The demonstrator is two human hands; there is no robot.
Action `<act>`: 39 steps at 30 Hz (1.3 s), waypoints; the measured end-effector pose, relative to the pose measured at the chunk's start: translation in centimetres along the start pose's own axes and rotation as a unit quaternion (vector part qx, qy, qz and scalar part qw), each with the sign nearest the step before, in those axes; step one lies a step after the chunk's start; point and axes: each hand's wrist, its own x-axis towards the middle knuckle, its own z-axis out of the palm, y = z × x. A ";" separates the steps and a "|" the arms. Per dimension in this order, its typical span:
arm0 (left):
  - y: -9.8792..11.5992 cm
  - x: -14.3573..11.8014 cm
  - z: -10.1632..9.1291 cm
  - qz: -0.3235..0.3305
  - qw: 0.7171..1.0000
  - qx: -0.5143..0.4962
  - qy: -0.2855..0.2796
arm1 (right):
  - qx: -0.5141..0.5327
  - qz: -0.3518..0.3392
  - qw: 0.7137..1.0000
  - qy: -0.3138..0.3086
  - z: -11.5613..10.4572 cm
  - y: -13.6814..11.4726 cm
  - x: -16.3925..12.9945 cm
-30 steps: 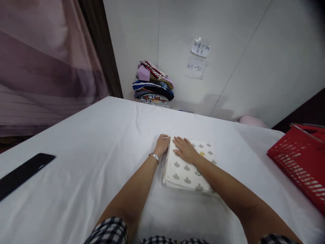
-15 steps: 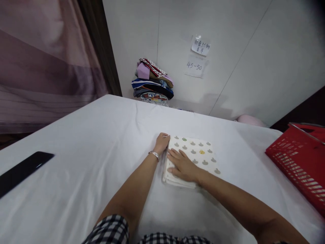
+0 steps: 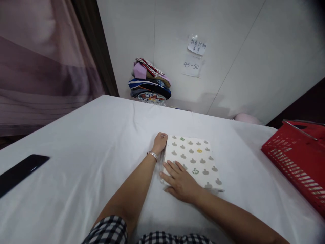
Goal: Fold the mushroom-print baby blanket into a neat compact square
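A black flat object [image 3: 21, 168] is lying at the far left of the white-covered table [image 3: 83, 142], well apart from the work. Toward the middle, the left hand [image 3: 159, 143] is resting loosely curled against the far left edge of the folded patterned cloth [image 3: 195, 161], steadying it without gripping. Just to its right and nearer the body, the right hand [image 3: 180, 181] is pressing flat, fingers spread, on the cloth's near left corner, holding nothing. The cloth is lying square on the table between the hands and the red basket [image 3: 297, 159] at the right. This looks like the flattening stage after the last fold; the next move is probably calling for a grip under the edges. A pile of clothes [image 3: 149, 83] is sitting against the back wall.
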 end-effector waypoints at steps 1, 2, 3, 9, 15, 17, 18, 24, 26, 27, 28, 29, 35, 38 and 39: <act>0.0 0.0 0.0 0.004 1.000 0.003 -0.001 | -0.001 -0.001 1.000 0.000 0.0 0.0 0.0; -0.1 0.0 0.0 0.008 1.000 0.006 -0.003 | -0.003 -0.002 1.000 -0.001 -0.1 -0.1 0.0; -0.2 0.1 0.1 0.012 1.000 0.009 -0.005 | -0.004 -0.002 1.000 -0.002 -0.1 -0.1 0.0; 0.0 0.3 -0.3 0.042 0.998 0.048 0.007 | -0.009 0.003 1.000 -0.007 -0.4 -0.3 0.0; 3.0 -1.6 -0.7 0.157 0.979 0.124 0.039 | -0.017 0.004 1.000 0.006 -0.4 -0.4 0.1; 3.4 -2.6 -0.2 0.257 0.945 0.200 -0.026 | -0.024 0.004 1.000 0.013 -0.6 -0.5 0.1; 3.3 -3.0 0.2 0.288 0.923 0.244 -0.073 | -0.027 0.004 1.000 0.015 -0.7 -0.5 0.2; 1.7 -3.6 1.3 0.228 0.865 0.401 -0.198 | -0.050 0.029 0.998 0.039 -0.1 -1.2 0.2; 1.8 -3.4 1.2 0.228 0.855 0.423 -0.197 | -0.059 0.047 0.995 0.059 0.7 -1.7 -0.1; 2.0 -3.3 1.2 0.229 0.848 0.436 -0.198 | -0.063 0.055 0.994 0.070 1.2 -1.9 -0.3; 2.3 -3.2 1.1 0.229 0.839 0.452 -0.199 | -0.067 0.059 0.993 0.081 1.7 -2.1 -0.5; 2.6 -3.0 1.2 0.228 0.828 0.471 -0.200 | -0.070 0.063 0.991 0.091 2.2 -2.3 -0.8; 4.0 -1.7 1.7 0.212 0.794 0.537 -0.191 | -0.088 0.084 0.983 0.140 4.2 -2.7 -1.8; 4.5 -1.5 1.8 0.196 0.787 0.556 -0.181 | -0.080 0.097 0.980 0.155 4.3 -2.5 -1.8; 4.6 -1.6 1.6 0.191 0.784 0.563 -0.176 | -0.078 0.097 0.980 0.155 4.2 -2.4 -1.9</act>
